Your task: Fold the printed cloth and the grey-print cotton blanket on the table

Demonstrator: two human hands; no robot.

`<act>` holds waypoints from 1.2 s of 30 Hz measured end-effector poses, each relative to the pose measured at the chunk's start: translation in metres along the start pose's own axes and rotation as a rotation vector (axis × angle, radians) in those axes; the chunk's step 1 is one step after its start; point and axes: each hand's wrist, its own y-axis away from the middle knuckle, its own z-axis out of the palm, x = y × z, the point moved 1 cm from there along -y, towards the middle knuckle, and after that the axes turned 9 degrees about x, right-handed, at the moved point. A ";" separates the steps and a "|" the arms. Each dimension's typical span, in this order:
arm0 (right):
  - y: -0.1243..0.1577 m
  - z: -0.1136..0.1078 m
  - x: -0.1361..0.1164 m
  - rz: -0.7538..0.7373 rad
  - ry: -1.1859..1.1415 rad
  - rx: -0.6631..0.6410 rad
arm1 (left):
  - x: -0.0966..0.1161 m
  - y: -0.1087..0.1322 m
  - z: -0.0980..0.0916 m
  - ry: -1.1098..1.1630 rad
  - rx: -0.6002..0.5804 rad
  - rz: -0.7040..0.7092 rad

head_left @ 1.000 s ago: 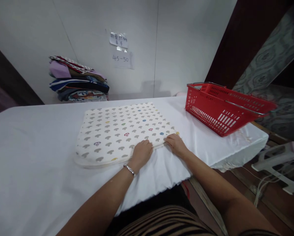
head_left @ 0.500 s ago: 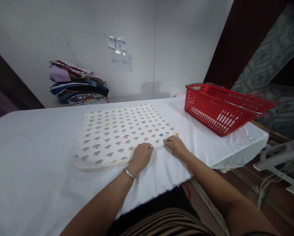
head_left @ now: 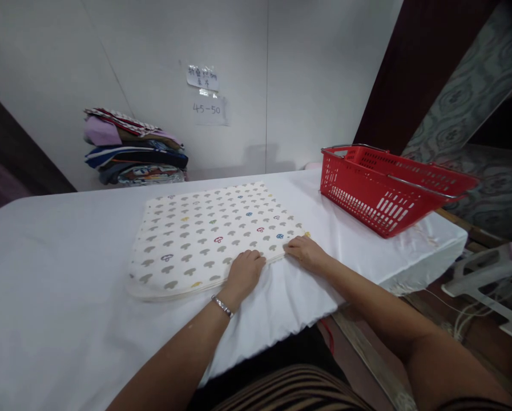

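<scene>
The cloth (head_left: pixel 234 220) is lying flat and folded on the white table (head_left: pixel 59 251), in the middle, reaching from close to the back edge toward the front edge. It is showing gray mushrooms and a few colored ones. Its near left corner is looking round.

The left hand (head_left: pixel 246 271) is resting its bent fingers on the cloth's near edge. A shiny bracelet (head_left: pixel 222 306) is sitting on that wrist. The right hand (head_left: pixel 306 253) is touching the same edge, by the cloth's near right corner. The thumbs are hiding, so I cannot tell if either hand is pinching the cloth or just pressing it. The hands are staying a little apart from each other.

A red basket (head_left: pixel 362 197) is standing by the table's right end, toward the back corner. A pile of clothes (head_left: pixel 138 157) is showing at the back edge, left of the middle.
</scene>
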 end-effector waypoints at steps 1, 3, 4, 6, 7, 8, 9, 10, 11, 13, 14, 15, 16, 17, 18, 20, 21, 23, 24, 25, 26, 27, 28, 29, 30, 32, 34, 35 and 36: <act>-0.001 -0.001 0.000 -0.015 0.006 -0.016 | 0.000 0.000 -0.001 -0.005 -0.008 0.001; -0.004 -0.004 0.001 -0.040 0.009 -0.042 | 0.001 -0.001 -0.002 -0.017 -0.029 0.005; -0.006 -0.005 0.002 -0.051 0.005 -0.054 | 0.001 -0.001 -0.002 -0.020 -0.038 0.003; -0.009 -0.007 0.003 -0.069 0.004 -0.081 | 0.001 -0.001 -0.003 -0.022 -0.053 -0.002; -0.010 -0.008 0.003 -0.080 0.012 -0.099 | 0.002 -0.002 -0.003 -0.023 -0.058 -0.001; -0.011 -0.008 0.003 -0.093 0.025 -0.116 | 0.002 -0.002 -0.002 -0.027 -0.059 -0.001; -0.012 -0.008 0.003 -0.107 0.042 -0.130 | 0.002 -0.002 -0.002 -0.032 -0.059 0.000; -0.013 -0.008 0.003 -0.123 0.062 -0.141 | 0.003 -0.002 -0.002 -0.034 -0.060 0.004; -0.014 -0.008 0.003 -0.140 0.081 -0.149 | 0.003 -0.003 -0.002 -0.034 -0.061 0.006; -0.016 -0.007 0.004 -0.172 0.106 -0.156 | 0.003 -0.003 -0.003 -0.032 -0.063 0.006; -0.017 -0.007 0.004 -0.186 0.111 -0.157 | 0.003 -0.003 -0.003 -0.032 -0.065 0.006; -0.018 -0.007 0.004 -0.199 0.112 -0.159 | 0.004 -0.003 -0.004 -0.033 -0.067 0.007; -0.019 -0.008 0.005 -0.210 0.108 -0.161 | 0.004 -0.003 -0.004 -0.035 -0.068 0.008; -0.020 -0.008 0.005 -0.222 0.101 -0.165 | 0.004 -0.002 -0.005 -0.035 -0.069 0.010; -0.021 -0.009 0.006 -0.231 0.094 -0.170 | 0.004 -0.002 -0.006 -0.031 -0.072 0.014; -0.023 -0.011 0.007 -0.242 0.082 -0.177 | 0.003 -0.001 -0.007 -0.022 -0.075 0.018; -0.024 -0.012 0.007 -0.243 0.078 -0.180 | 0.003 0.000 -0.007 -0.017 -0.077 0.019; -0.025 -0.014 0.008 -0.239 0.071 -0.180 | 0.004 0.001 -0.008 -0.010 -0.083 0.016; -0.025 -0.015 0.008 -0.233 0.067 -0.181 | 0.004 0.001 -0.009 -0.007 -0.085 0.014; -0.025 -0.015 0.008 -0.225 0.064 -0.182 | 0.005 0.001 -0.009 -0.005 -0.086 0.012; -0.024 -0.016 0.008 -0.215 0.062 -0.184 | 0.005 0.002 -0.010 -0.004 -0.085 0.012; -0.024 -0.016 0.008 -0.205 0.060 -0.185 | 0.006 0.002 -0.010 -0.004 -0.080 0.011; -0.024 -0.016 0.007 -0.196 0.056 -0.185 | 0.007 0.001 -0.011 -0.006 -0.074 0.008; -0.024 -0.017 0.007 -0.193 0.050 -0.185 | 0.008 0.001 -0.011 -0.007 -0.072 0.005; -0.024 -0.017 0.008 -0.193 0.042 -0.183 | 0.008 0.001 -0.011 -0.008 -0.072 0.000; -0.024 -0.018 0.008 -0.200 0.023 -0.175 | 0.009 0.000 -0.011 -0.007 -0.078 -0.015; -0.024 -0.020 0.009 -0.209 0.010 -0.162 | 0.008 0.000 -0.011 -0.006 -0.087 -0.034; -0.024 -0.021 0.009 -0.213 0.009 -0.154 | 0.008 0.000 -0.011 -0.005 -0.088 -0.040; -0.023 -0.022 0.009 -0.217 0.010 -0.146 | 0.007 0.000 -0.011 -0.003 -0.086 -0.039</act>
